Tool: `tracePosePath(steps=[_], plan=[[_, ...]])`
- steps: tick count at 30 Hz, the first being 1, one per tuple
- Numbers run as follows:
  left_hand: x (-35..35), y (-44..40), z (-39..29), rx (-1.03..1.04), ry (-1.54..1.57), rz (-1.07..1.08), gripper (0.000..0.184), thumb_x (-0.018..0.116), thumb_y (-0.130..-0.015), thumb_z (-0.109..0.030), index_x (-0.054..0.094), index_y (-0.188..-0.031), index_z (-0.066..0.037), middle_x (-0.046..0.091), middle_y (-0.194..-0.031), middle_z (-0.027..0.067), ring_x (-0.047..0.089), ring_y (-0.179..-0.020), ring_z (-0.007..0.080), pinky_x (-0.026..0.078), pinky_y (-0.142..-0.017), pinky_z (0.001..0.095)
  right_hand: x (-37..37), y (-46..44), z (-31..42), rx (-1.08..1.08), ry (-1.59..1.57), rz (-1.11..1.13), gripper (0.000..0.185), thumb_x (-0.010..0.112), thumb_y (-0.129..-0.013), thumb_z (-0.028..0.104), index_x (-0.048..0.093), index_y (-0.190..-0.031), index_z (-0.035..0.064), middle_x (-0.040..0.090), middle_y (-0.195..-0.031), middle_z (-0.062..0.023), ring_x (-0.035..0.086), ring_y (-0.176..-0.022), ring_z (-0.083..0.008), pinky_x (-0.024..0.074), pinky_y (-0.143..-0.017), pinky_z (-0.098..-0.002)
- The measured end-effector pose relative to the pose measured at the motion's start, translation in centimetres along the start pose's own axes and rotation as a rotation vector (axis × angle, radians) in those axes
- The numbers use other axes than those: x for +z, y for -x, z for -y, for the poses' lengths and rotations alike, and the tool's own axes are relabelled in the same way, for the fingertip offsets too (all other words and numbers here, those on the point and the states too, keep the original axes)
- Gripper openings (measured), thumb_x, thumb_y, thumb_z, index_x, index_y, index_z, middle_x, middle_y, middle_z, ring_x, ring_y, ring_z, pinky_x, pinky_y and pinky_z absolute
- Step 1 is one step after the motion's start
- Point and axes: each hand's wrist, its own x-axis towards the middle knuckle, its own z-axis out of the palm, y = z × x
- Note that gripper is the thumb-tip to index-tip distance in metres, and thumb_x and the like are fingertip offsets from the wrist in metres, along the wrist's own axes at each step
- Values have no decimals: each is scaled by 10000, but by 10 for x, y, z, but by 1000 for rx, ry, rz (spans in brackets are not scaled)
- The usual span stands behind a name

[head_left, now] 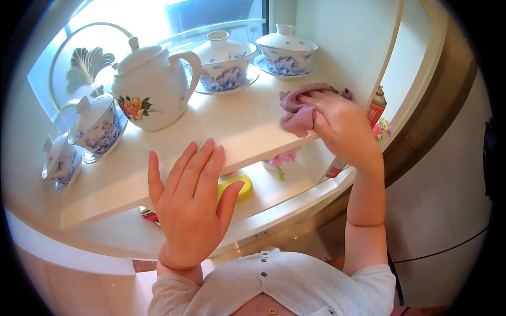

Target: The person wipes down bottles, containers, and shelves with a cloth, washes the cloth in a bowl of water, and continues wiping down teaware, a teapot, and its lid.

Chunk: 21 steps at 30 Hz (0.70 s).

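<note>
My right hand (340, 124) presses a mauve cloth (299, 117) onto the right part of a white shelf (240, 129), near its front edge. My left hand (192, 210) is spread, fingers stretched out over the front edge of the shelf, holding nothing; whether its fingertips touch the surface I cannot tell. Behind it stands a white teapot (150, 87) with a rose print. Lidded blue-and-white bowls on saucers stand around the teapot: one bowl (224, 68) to its right, another bowl (286, 52) at the back right, and two to its left, the nearer bowl (100, 126) and the outer bowl (62, 158).
On the lower shelf are a yellow object (240, 188), partly behind my left hand, and pink flowers (283, 159). A red spray can (376, 108) stands beyond the right upright panel (387, 52). A bright window (211, 21) is behind the shelf.
</note>
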Motion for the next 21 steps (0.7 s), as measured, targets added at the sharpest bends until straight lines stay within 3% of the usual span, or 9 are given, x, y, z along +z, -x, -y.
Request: tracePosePath(steps=[2,3,5,9,11,12,18,21], plan=[[2,-1,-1,-6,-7,-29,307,652,-874,-223,675,-1148,-87,675,-1190,77,618,-1135,290,292,-1113,504,3,5,2,-119,6,-49,294,499,-860,88,654,-1074,-42,664,-1112,-195,604,-1074,-371,473,-925,-418],[5,-2,0,-8,-10,-35,307,652,-874,-223,675,-1148,-87,675,-1190,77,618,-1135,290,292,-1113,504,2,7,3,-126,8,-51,294,499,-860,88,654,-1074,-42,664,-1112,-195,604,-1074,-371,473,-925,-418],[10,0,4,-8,-26,-94,264,683,-853,-177,697,-1105,-100,697,-1141,54,639,-1100,258,370,-1051,443,6,10,6,-159,-11,-130,268,594,-822,64,684,-1071,20,684,-1047,-144,621,-1019,-350,490,-883,-431],[13,-1,8,-30,-45,-137,252,722,-814,-157,715,-1062,-115,714,-1095,27,653,-1074,224,400,-1014,400,7,7,9,-307,-5,-113,301,637,-777,72,687,-1068,15,684,-1040,-135,629,-998,-349,506,-848,-430],[13,2,13,54,-44,-174,301,740,-787,-204,698,-1071,-112,710,-1077,25,664,-1017,205,412,-988,384,13,3,18,-392,-93,-118,338,662,-726,78,692,-1057,20,684,-1033,-135,637,-974,-349,520,-815,-425],[13,3,14,37,-20,-174,284,741,-778,-193,702,-1050,-119,710,-1077,22,666,-1010,208,389,-1024,415,17,-1,27,-433,-113,-155,349,693,-671,63,705,-1019,38,692,-999,-124,650,-922,-336,530,-776,-409],[-2,24,35,45,-68,-232,219,679,-772,-158,714,-986,-127,710,-1033,11,672,-997,211,275,-1104,565,42,-11,68,-508,-160,-196,332,731,-610,58,723,-942,63,701,-917,-85,661,-829,-290,530,-706,-374],[-12,38,44,-23,-59,-297,170,754,-747,-115,736,-900,-186,730,-1008,-25,677,-1004,201,249,-1139,518,58,-17,102,-561,-169,-199,275,714,-625,54,726,-899,70,701,-911,-75,658,-814,-269,523,-672,-353]])
